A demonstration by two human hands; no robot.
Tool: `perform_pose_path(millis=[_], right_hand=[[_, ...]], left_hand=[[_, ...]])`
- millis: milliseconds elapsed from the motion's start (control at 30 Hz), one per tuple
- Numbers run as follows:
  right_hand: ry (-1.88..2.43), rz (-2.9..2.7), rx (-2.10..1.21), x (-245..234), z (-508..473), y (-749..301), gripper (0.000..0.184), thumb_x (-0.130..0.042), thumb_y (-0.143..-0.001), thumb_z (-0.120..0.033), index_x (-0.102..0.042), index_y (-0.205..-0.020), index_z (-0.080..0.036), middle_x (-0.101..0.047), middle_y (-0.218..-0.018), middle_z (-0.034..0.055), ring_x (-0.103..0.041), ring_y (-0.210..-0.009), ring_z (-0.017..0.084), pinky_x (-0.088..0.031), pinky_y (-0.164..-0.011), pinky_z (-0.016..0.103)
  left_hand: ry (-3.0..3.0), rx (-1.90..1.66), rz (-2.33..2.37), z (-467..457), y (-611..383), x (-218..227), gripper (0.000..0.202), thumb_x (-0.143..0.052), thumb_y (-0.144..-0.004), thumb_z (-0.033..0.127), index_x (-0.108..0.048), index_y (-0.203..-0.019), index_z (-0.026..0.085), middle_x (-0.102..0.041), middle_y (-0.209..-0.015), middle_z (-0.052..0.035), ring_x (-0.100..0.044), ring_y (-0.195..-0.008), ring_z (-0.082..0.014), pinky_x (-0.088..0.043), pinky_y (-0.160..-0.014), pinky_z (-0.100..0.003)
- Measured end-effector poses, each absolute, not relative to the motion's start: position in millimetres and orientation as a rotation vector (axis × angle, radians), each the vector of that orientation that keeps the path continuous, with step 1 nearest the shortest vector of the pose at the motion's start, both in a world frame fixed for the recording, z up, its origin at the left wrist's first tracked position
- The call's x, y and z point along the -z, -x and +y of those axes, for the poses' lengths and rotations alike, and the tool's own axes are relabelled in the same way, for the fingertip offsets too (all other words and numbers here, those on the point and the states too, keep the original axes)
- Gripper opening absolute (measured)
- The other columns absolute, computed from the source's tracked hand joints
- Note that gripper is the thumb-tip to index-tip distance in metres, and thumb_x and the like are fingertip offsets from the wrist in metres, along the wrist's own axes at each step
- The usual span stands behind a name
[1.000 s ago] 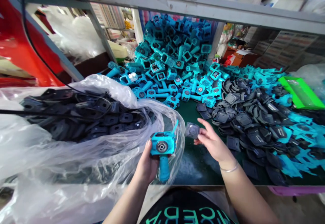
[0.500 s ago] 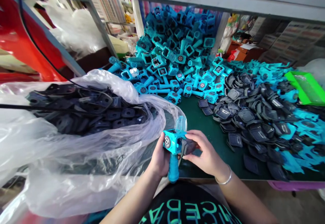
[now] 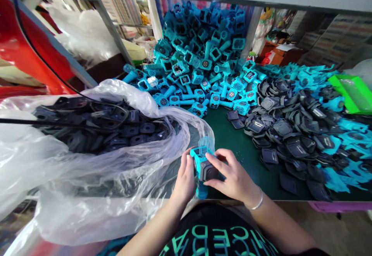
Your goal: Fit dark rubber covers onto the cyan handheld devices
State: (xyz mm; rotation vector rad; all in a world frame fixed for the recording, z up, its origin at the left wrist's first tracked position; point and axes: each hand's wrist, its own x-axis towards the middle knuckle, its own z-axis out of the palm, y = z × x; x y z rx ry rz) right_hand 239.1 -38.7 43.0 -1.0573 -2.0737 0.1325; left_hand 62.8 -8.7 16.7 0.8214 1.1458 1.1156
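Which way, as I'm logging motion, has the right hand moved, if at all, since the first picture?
Yes: the right hand has moved left, away from the pile of dark plates and closer to the front table edge.

Housing [image 3: 194,154] sits between left hand [image 3: 186,176] and right hand [image 3: 236,176], cover [image 3: 208,172] against its right-hand side, near table [image 3: 217,126] edge. Left of left hand: bag [image 3: 58,217], loose parts [image 3: 133,130] inside. Beyond both hands I see housing pile [image 3: 200,64] on the table. Right of right hand: cover heap [image 3: 286,128]; tray [image 3: 338,87] farther out, behind it.
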Motion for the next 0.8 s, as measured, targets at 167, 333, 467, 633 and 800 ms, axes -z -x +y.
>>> perform_pose_path(millis=[167,333,467,633,800], right_hand=[[1.076,-2.041,-0.026,-40,-49,-229,0.08,-0.066,-0.101,-0.039,-0.025,-0.17,-0.03,-0.052,-0.127,0.0155,-0.061,-0.116,0.027,-0.064,-0.095,0.041],[1.001,-1.745,-0.357,-35,-46,-227,0.098,-0.05,-0.091,-0.084,-0.028,-0.168,-0.029,-0.048,-0.148,0.0165,-0.054,-0.137,0.033,-0.052,-0.115,0.052],[0.977,-1.618,-0.619,-24,-38,-208,0.102,-0.04,-0.089,-0.091,-0.024,-0.169,-0.029,-0.038,-0.163,0.0155,-0.044,-0.15,0.037,-0.043,-0.123,0.057],[0.961,-1.516,-0.554,-15,-28,-193,0.087,-0.04,-0.096,-0.083,-0.034,-0.162,-0.028,-0.045,-0.158,0.0156,-0.05,-0.146,0.036,-0.045,-0.12,0.059],[1.069,-1.787,-0.037,-35,-26,-214,0.105,-0.062,-0.091,-0.075,-0.017,-0.17,-0.023,-0.04,-0.164,0.0203,-0.039,-0.155,0.037,-0.04,-0.125,0.061]], left_hand=[[-0.928,-1.134,0.85,-22,-59,-22,0.109,-0.087,-0.066,0.071,-0.044,-0.154,0.024,-0.065,-0.144,-0.0139,-0.065,-0.13,-0.0325,-0.05,-0.113,-0.042],[-0.875,-1.169,0.66,-24,-61,-23,0.112,-0.082,-0.069,0.075,-0.038,-0.16,0.024,-0.058,-0.153,-0.0177,-0.062,-0.135,-0.0379,-0.049,-0.115,-0.049],[-0.96,-1.186,0.55,-25,-69,-22,0.109,-0.079,-0.071,0.077,-0.04,-0.159,0.026,-0.053,-0.158,-0.0181,-0.059,-0.138,-0.039,-0.051,-0.114,-0.049],[-0.95,-1.261,0.59,-13,-69,-9,0.107,-0.081,-0.068,0.076,-0.049,-0.154,0.021,-0.058,-0.154,-0.0195,-0.06,-0.138,-0.041,-0.049,-0.117,-0.053],[-0.864,-1.179,0.801,1,-44,-2,0.093,-0.082,-0.072,0.07,-0.059,-0.147,0.02,-0.064,-0.15,-0.0161,-0.051,-0.148,-0.0399,-0.035,-0.128,-0.054]])
